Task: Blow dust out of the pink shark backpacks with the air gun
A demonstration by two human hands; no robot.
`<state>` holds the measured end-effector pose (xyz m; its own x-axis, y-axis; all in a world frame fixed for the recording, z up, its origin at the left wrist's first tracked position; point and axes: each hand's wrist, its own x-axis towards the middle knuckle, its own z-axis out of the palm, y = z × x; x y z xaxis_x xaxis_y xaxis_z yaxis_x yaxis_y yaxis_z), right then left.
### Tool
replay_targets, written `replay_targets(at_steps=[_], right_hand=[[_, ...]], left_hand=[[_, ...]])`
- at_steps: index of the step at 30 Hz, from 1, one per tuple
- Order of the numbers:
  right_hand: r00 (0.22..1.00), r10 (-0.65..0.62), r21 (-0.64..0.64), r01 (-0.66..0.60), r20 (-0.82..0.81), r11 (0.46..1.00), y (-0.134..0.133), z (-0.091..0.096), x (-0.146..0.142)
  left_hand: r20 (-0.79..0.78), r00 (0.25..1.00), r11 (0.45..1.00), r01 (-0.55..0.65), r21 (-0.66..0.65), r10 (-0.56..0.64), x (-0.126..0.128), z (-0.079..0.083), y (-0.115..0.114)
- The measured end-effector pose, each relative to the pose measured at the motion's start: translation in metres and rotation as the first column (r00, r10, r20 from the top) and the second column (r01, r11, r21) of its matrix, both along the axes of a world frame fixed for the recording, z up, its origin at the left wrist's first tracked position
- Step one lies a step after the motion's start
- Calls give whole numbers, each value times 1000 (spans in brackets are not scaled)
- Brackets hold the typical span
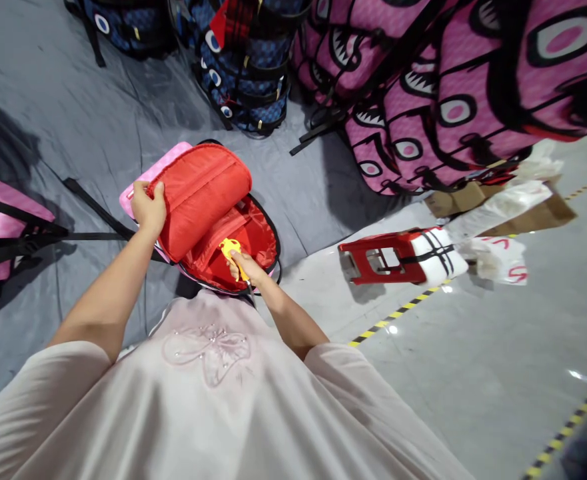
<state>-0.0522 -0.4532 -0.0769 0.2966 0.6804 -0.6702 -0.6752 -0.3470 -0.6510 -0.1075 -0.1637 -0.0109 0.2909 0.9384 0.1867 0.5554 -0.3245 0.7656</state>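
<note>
The one view comes from a camera worn on the head, looking forward and steeply down over the person's shirt (208,420), which fills the bottom middle, closest to the lens. The left hand (149,207), right hand (243,267) and open bag (208,200) lie a little farther off, left of centre. Beyond them the top edge cuts off pink bags (456,111), and grey floor (473,373) spreads at lower right.

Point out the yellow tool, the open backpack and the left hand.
Yellow tool (230,247), head view: its upper end.
Open backpack (204,203), head view: red lining of its flap.
Left hand (150,210), head view: back of the hand.
</note>
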Motion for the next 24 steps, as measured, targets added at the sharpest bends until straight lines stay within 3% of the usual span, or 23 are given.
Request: replay_targets(at_steps=[5, 9, 13, 15, 17, 18, 20, 22, 24], right_hand=[[995, 11, 17, -12, 104, 1000, 7, 6, -4], [990, -3, 9, 1, 139, 1000, 12, 7, -7], [956, 79, -146, -38, 282, 988, 16, 12, -6], [893, 235, -300, -120, 385, 946, 17, 20, 2], [727, 479, -481, -232, 492, 846, 17, 32, 18], [585, 601, -568, -269, 545, 778, 17, 39, 29], [230, 769, -713, -288, 596, 639, 17, 55, 53], [-94, 821, -806, -279, 563, 522, 21, 72, 78], [-329, 812, -869, -295, 483, 397, 28, 86, 100]], left_hand=[[-133, 982, 974, 155, 163, -134, -7, 10, -8], [-301, 913, 950, 305, 58, -275, -2, 14, -16], [-420, 826, 908, 419, 12, -376, -4, 17, -45], [-468, 784, 887, 462, 2, -407, -8, 16, -62], [-489, 764, 880, 474, -19, -422, -13, 13, -76], [-487, 763, 881, 472, -31, -426, -15, 11, -81], [-468, 770, 883, 467, -48, -433, -17, 8, -88], [-442, 783, 884, 464, -53, -437, -17, 7, -93], [-420, 794, 885, 462, -53, -439, -17, 6, -98]])
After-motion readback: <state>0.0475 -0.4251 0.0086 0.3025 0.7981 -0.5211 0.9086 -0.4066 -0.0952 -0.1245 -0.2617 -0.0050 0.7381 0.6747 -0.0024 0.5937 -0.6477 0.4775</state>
